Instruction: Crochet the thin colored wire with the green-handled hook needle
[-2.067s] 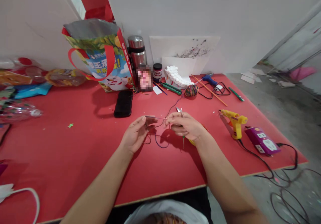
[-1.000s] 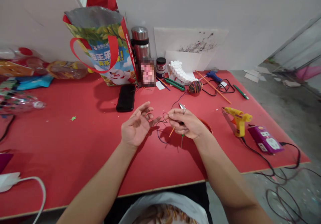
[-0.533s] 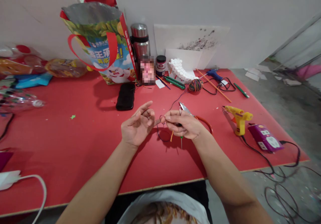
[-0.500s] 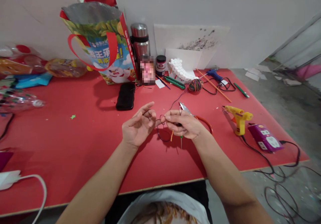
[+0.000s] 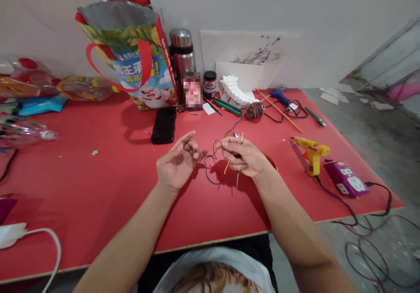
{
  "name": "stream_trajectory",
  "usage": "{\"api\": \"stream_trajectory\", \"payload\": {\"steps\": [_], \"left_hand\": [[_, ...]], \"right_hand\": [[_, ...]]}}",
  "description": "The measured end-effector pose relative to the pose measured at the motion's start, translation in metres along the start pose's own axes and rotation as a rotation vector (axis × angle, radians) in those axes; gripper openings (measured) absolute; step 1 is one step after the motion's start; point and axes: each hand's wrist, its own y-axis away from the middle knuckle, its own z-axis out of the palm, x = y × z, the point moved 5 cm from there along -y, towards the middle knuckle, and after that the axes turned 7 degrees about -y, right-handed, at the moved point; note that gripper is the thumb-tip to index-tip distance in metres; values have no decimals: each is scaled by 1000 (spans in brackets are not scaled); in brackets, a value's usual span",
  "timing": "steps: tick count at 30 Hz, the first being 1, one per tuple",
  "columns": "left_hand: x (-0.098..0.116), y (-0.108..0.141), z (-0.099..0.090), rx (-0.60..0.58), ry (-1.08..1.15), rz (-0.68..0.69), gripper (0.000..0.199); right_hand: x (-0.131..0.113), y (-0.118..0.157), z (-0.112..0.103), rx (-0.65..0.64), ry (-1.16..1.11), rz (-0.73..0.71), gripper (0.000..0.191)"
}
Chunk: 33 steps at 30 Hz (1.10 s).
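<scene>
Dark multicoloured yarn point(image 5: 214, 182) hangs in a loose loop between my hands, above the red table. My left hand point(image 5: 173, 166) has its lower fingers curled on one stretch of yarn; its thumb and index finger are raised apart. My right hand point(image 5: 244, 156) pinches a small yarn loop at its fingertips. Also in the right hand is a thin tool with metal ends point(image 5: 237, 180) and a green part, mostly hidden by the fingers. An orange stick end point(image 5: 226, 167) pokes out below them. Scissors point(image 5: 271, 160) with orange handles lie partly hidden behind the right hand.
A yarn ball point(image 5: 255, 110) sits at the back, its strand leading to my hands. To the right lie a yellow glue gun point(image 5: 310, 150) and a purple box point(image 5: 347, 178) with cables. A black phone point(image 5: 163, 125), a printed bag point(image 5: 131, 61) and a steel flask point(image 5: 182, 50) stand or lie behind.
My hands have moved slightly apart, the left one a little to the left, and the small yarn loop at the right fingertips has risen. The right hand now covers more of the scissors.
</scene>
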Motion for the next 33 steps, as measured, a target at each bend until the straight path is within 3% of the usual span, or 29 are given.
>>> {"api": "stream_trajectory", "payload": {"steps": [5, 13, 18, 20, 22, 24, 28, 30, 33], "left_hand": [[-5, 3, 7, -68, 1, -68, 43], [-11, 4, 18, -108, -34, -26, 41], [-7, 0, 11, -33, 10, 2, 40], [-3, -1, 7, 9, 50, 3, 41], [0, -1, 1, 54, 92, -11, 41], [3, -1, -2, 79, 129, -33, 41], [4, 0, -3, 48, 116, -76, 40], [1, 1, 0, 18, 46, -102, 39], [-5, 2, 5, -38, -95, -152, 39]], "right_hand": [[2, 0, 0, -6, 8, 9, 17], [17, 1, 15, -170, 102, 139, 21], [29, 7, 19, -321, 292, 306, 24], [30, 8, 18, -326, 435, 340, 22], [26, 8, 12, -256, 617, 319, 16], [18, 4, 4, -103, 773, 231, 13], [-1, 0, -11, 222, 782, -10, 14], [-8, 2, -12, 289, 706, -98, 16], [-14, 6, -8, 286, 652, -199, 20]]}}
